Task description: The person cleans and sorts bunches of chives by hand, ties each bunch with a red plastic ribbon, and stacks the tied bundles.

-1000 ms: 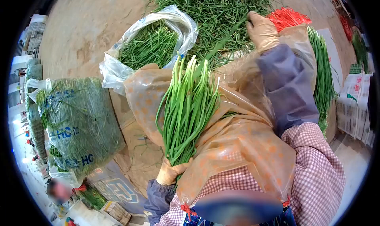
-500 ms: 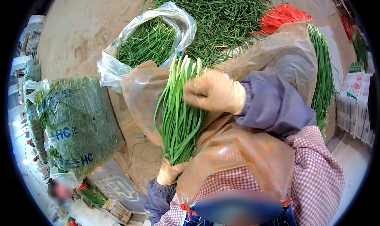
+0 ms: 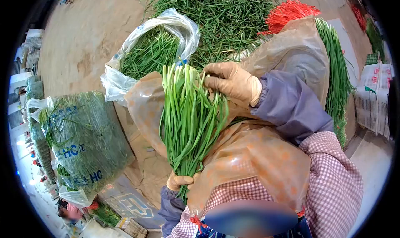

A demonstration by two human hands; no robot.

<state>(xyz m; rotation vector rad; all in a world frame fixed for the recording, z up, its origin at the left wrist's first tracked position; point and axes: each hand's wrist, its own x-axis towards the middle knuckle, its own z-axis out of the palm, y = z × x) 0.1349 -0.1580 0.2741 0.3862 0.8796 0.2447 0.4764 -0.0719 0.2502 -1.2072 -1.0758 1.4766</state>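
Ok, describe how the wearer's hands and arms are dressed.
The left hand and right hand wear plain tan gloves. Bluish-purple oversleeves cover the forearms, the right one gathered at the wrist. Above it shows a loose, dark-red-and-white checked sleeve.

Tan floor (image 3: pixel 89 40) is showing a darker stain (image 3: pixel 84 67). Near its right edge, pale crates (image 3: pixel 372 106) are standing; near its left edge, grey-white stacks (image 3: pixel 31 52) are rising. Small white lights (image 3: pixel 21 143) are glowing at far left.
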